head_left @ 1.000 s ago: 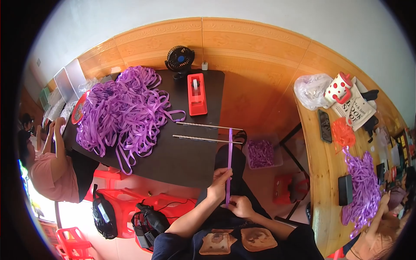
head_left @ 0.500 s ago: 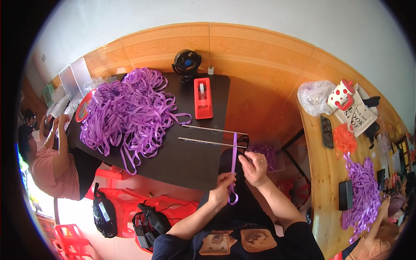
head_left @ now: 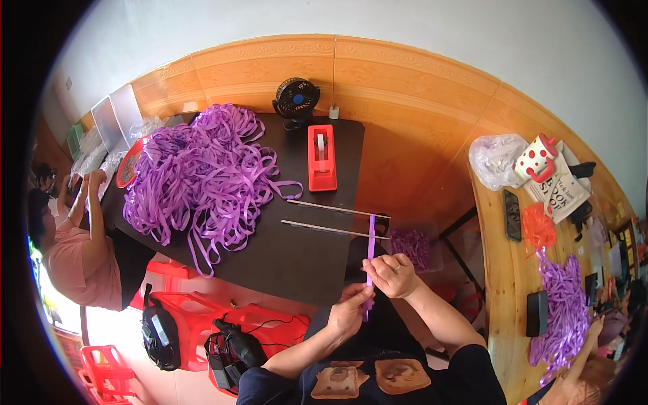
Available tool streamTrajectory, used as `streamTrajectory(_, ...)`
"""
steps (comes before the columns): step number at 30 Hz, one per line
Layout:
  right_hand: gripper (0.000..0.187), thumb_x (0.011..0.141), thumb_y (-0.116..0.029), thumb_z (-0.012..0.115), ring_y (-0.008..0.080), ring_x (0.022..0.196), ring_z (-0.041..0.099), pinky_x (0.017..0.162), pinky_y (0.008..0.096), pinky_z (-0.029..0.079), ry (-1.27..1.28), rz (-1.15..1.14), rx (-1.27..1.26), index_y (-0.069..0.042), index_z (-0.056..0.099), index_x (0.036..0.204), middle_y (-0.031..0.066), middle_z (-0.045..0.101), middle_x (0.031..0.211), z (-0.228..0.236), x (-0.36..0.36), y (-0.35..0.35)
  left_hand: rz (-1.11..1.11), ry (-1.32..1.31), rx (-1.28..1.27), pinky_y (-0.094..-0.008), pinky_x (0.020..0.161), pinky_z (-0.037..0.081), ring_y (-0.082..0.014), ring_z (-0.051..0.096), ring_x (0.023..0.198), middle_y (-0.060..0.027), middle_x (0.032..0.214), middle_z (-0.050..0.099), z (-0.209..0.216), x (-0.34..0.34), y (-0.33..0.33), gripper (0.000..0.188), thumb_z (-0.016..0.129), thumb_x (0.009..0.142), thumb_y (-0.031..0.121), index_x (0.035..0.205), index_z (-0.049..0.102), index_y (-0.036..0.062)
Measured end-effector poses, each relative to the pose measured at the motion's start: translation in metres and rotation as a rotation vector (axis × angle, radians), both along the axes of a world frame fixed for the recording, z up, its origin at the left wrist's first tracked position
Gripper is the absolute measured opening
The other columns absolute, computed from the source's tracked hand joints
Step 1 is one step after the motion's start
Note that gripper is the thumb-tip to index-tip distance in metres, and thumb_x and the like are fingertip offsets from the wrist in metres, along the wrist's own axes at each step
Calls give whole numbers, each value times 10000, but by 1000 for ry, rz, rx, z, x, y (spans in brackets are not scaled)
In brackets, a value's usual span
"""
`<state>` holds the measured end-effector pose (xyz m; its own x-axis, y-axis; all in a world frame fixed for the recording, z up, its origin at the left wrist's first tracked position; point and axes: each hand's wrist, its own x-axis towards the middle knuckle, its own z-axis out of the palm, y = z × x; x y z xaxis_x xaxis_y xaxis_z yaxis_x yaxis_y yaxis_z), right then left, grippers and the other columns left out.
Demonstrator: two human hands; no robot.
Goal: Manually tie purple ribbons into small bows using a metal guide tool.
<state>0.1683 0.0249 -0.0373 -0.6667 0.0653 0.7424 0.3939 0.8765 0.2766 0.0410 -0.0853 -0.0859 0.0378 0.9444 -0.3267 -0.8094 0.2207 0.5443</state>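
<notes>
A purple ribbon strap [head_left: 371,244] hangs over two thin metal rods [head_left: 324,229] that stick out past the right edge of the dark table. My right hand [head_left: 393,275] pinches the strap below the rods. Just under it and to the left, my left hand [head_left: 349,309] is closed on the same strap, whose short lower end shows beneath the fingers. A big tangled heap of purple ribbon straps [head_left: 196,179] covers the left part of the table, one loop of it reaching toward the rods.
On the dark table [head_left: 297,263] are a red tape dispenser [head_left: 322,158] and a small black fan [head_left: 297,101]. A wooden table [head_left: 503,297] at right holds a phone [head_left: 512,214], a dotted mug [head_left: 536,158] and more purple straps [head_left: 563,310]. Co-workers sit at both sides. Red stools [head_left: 185,317] hold bags.
My right hand has moved down and left from the rod ends onto the strap and gripped it. My left hand has dropped slightly, and the loop below it now hangs narrower. The view shifted slightly.
</notes>
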Motion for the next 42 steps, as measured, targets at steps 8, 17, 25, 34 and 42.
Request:
streamTrajectory(8,360,608,-140,776,133,611,495,538,284,308,66,69,-270,-59,671,943,-12,549,830,45,-6,-7,-164,-136,154,-238,708,452,-107,580,767,-47,882,660,21,-10,-25,86,629,868,45,934,682,32)
streamTrajectory(17,72,801,81,584,117,592,549,524,234,404,400,224,-1078,49,649,798,78,582,661,106,-20,76,-169,158,-3,-201,649,432,-88,583,742,-55,956,662,-21,-4,5,238,581,919,149,1123,622,33)
streamTrajectory(25,84,820,-55,671,38,516,486,482,184,362,741,195,-1793,-28,685,741,-8,593,617,44,-27,151,47,305,76,-197,672,408,-69,557,788,-28,985,644,-18,17,77,255,558,929,146,1164,588,50)
streamTrajectory(34,104,755,-60,722,48,497,473,469,195,339,769,59,-2060,-34,652,683,-3,582,600,-5,-31,159,352,547,216,-241,827,420,-108,535,997,-58,1187,566,-10,25,133,321,542,924,89,1240,531,34)
streamTrajectory(42,103,807,-91,647,85,526,514,462,221,349,795,84,-2274,-13,651,740,25,599,646,-65,-17,125,439,807,386,-337,974,389,-193,498,1161,-101,1300,498,4,26,149,293,496,942,71,1227,536,16)
